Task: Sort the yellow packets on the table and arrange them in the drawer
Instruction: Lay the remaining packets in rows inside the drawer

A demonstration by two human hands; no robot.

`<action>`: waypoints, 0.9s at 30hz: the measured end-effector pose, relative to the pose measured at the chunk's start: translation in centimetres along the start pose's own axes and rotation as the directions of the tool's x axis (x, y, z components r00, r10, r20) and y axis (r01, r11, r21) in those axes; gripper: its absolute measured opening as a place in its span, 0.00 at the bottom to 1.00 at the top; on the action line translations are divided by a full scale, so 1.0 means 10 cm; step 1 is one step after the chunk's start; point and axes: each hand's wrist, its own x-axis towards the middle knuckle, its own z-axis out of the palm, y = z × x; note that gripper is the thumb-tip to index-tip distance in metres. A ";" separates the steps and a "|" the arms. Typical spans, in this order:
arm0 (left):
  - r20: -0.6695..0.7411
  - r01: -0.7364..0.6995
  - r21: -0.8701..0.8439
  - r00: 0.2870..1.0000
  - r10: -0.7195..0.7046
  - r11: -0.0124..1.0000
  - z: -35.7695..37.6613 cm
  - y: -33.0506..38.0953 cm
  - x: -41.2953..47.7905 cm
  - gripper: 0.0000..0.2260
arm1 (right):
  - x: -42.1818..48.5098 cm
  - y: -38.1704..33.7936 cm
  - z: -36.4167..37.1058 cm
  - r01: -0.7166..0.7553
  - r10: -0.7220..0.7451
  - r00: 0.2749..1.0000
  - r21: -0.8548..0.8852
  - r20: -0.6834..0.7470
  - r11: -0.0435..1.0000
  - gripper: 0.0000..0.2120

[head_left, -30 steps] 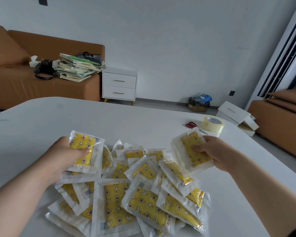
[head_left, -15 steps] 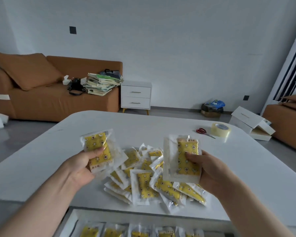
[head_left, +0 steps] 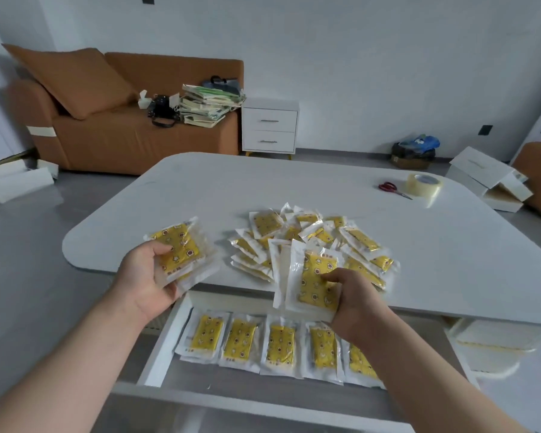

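Standing at a white table (head_left: 200, 189) with rounded corners and a smooth, matt top, you look over its near edge into an open white drawer (head_left: 166, 342) just below. The room beyond has a grey floor and pale walls. An orange-brown sofa (head_left: 122, 142) with a big square cushion (head_left: 75, 79) stands against the far wall, carrying a black bag (head_left: 161, 109) and a slumped stack of papers (head_left: 206, 104). A white two-drawer nightstand (head_left: 270, 126) stands just beside the sofa's end. At the table's far right corner lie red-handled scissors (head_left: 389, 187), just beside a roll of clear tape (head_left: 424, 184). White boxes (head_left: 487, 179) sit on the floor beyond.

Your left hand (head_left: 147, 282) grips a small stack of packets (head_left: 178, 251), thumb across the top and fingers underneath, over the table's near left edge. Your right hand (head_left: 353, 304) grips a second stack (head_left: 310, 276), tilted up on edge with the thumb pressed to its front face, above the table's near edge. Between and behind both hands a loose pile (head_left: 310, 235) of the same packets lies heaped on the tabletop. Each is a flat rectangle of crinkly, glossy clear film with white borders around a yellow patterned insert. In the drawer a neat row of packets (head_left: 278, 345) lies flat side by side, edges overlapping, its right end hidden under your forearm.
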 end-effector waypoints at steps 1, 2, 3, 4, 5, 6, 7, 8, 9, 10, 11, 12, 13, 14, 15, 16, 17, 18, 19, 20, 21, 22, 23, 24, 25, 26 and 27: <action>0.011 0.010 0.071 1.000 -0.011 0.997 -0.05 0.01 0.02 0.15 | 0.03 0.03 0.01 -0.007 0.006 1.000 -0.023 -0.010 1.000 0.04; 0.032 0.025 0.151 0.999 -0.031 0.988 -0.10 0.01 0.03 0.13 | 0.08 0.07 0.02 -0.012 0.011 1.000 -0.059 -0.017 0.998 0.05; 0.065 0.029 0.227 0.997 -0.045 0.973 -0.15 0.01 0.05 0.11 | 0.11 0.12 0.04 -0.019 0.018 1.000 -0.101 -0.010 0.995 0.06; 0.099 0.013 0.307 0.994 -0.046 0.952 -0.19 0.03 0.07 0.10 | 0.16 0.16 0.05 -0.022 0.023 1.000 -0.148 0.004 0.989 0.07; 0.134 -0.006 0.390 0.990 -0.051 0.921 -0.23 0.04 0.09 0.10 | 0.19 0.20 0.06 -0.020 0.026 0.999 -0.192 0.029 0.981 0.09; 0.163 -0.023 0.477 0.985 -0.063 0.879 -0.26 0.04 0.13 0.12 | 0.24 0.24 0.06 -0.007 0.021 0.998 -0.240 0.057 0.971 0.10; 0.185 -0.031 0.562 0.979 -0.089 0.827 -0.31 0.03 0.17 0.15 | 0.28 0.27 0.07 0.011 0.016 0.996 -0.284 0.093 0.959 0.12; 0.184 -0.036 0.654 0.976 -0.113 0.756 -0.35 0.02 0.22 0.16 | 0.33 0.30 0.06 0.030 0.015 0.991 -0.329 0.132 0.944 0.14; 0.174 -0.047 0.756 0.976 -0.131 0.653 -0.38 -0.01 0.27 0.16 | 0.39 0.33 0.06 0.044 0.020 0.987 -0.381 0.162 0.924 0.15; 0.172 -0.080 0.864 0.975 -0.142 0.497 -0.40 -0.05 0.32 0.15 | 0.44 0.35 0.05 0.059 0.024 0.984 -0.452 0.176 0.890 0.15; 0.180 -0.129 0.951 0.970 -0.163 0.281 -0.43 -0.08 0.37 0.14 | 0.48 0.36 0.05 0.078 0.024 0.983 -0.539 0.180 0.839 0.16; 0.184 -0.180 0.983 0.962 -0.202 0.039 -0.44 -0.11 0.41 0.13 | 0.53 0.37 0.05 0.102 0.014 0.985 -0.634 0.175 0.766 0.16; 0.176 -0.222 0.959 0.954 -0.241 -0.177 -0.44 -0.15 0.44 0.13 | 0.57 0.38 0.04 0.124 0.008 0.984 -0.721 0.177 0.682 0.16; 0.162 -0.252 0.910 0.947 -0.279 -0.328 -0.44 -0.20 0.48 0.15 | 0.59 0.39 0.04 0.144 0.014 0.982 -0.791 0.190 0.594 0.16; 0.142 -0.273 0.866 0.937 -0.318 -0.419 -0.43 -0.26 0.51 0.18 | 0.60 0.41 0.03 0.163 0.028 0.979 -0.850 0.204 0.500 0.16; 0.113 -0.280 0.841 0.928 -0.356 -0.463 -0.43 -0.32 0.56 0.21 | 0.61 0.43 0.03 0.177 0.037 0.977 -0.901 0.209 0.397 0.14; 0.093 -0.287 0.830 0.917 -0.388 -0.479 -0.42 -0.39 0.60 0.23 | 0.63 0.46 0.01 0.185 0.039 0.978 -0.939 0.205 0.291 0.13; 0.074 -0.291 0.824 0.906 -0.417 -0.486 -0.41 -0.45 0.64 0.25 | 0.66 0.50 0.00 0.188 0.042 0.979 -0.962 0.200 0.198 0.11; 0.059 -0.300 0.818 0.893 -0.445 -0.492 -0.40 -0.53 0.66 0.26 | 0.69 0.55 -0.01 0.185 0.049 0.980 -0.975 0.192 0.121 0.11; 0.044 -0.307 0.809 0.882 -0.470 -0.502 -0.40 -0.59 0.69 0.27 | 0.71 0.61 -0.02 0.183 0.065 0.980 -0.981 0.188 0.064 0.10; 0.034 -0.320 0.797 0.871 -0.491 -0.512 -0.40 -0.66 0.71 0.28 | 0.74 0.67 -0.03 0.185 0.081 0.979 -0.983 0.185 0.008 0.11; 0.019 -0.326 0.789 0.860 -0.509 -0.521 -0.43 -0.72 0.73 0.28 | 0.76 0.72 -0.03 0.191 0.103 0.977 -0.981 0.185 -0.045 0.12; 0.003 -0.326 0.785 0.852 -0.524 -0.526 -0.46 -0.79 0.75 0.29 | 0.78 0.78 -0.03 0.205 0.128 0.973 -0.975 0.193 -0.089 0.12; -0.016 -0.320 0.785 0.845 -0.534 -0.530 -0.51 -0.86 0.76 0.30 | 0.80 0.84 -0.02 0.220 0.153 0.967 -0.969 0.202 -0.114 0.11; -0.033 -0.316 0.782 0.840 -0.542 -0.537 -0.54 -0.91 0.76 0.31 | 0.83 0.89 -0.01 0.235 0.175 0.961 -0.964 0.212 -0.121 0.10; -0.046 -0.314 0.778 0.835 -0.548 -0.544 -0.57 -0.96 0.76 0.32 | 0.85 0.94 0.00 0.247 0.195 0.956 -0.961 0.221 -0.122 0.10; -0.052 -0.314 0.775 0.833 -0.551 -0.548 -0.58 -0.99 0.74 0.33 | 0.88 0.99 0.01 0.257 0.209 0.951 -0.959 0.228 -0.120 0.12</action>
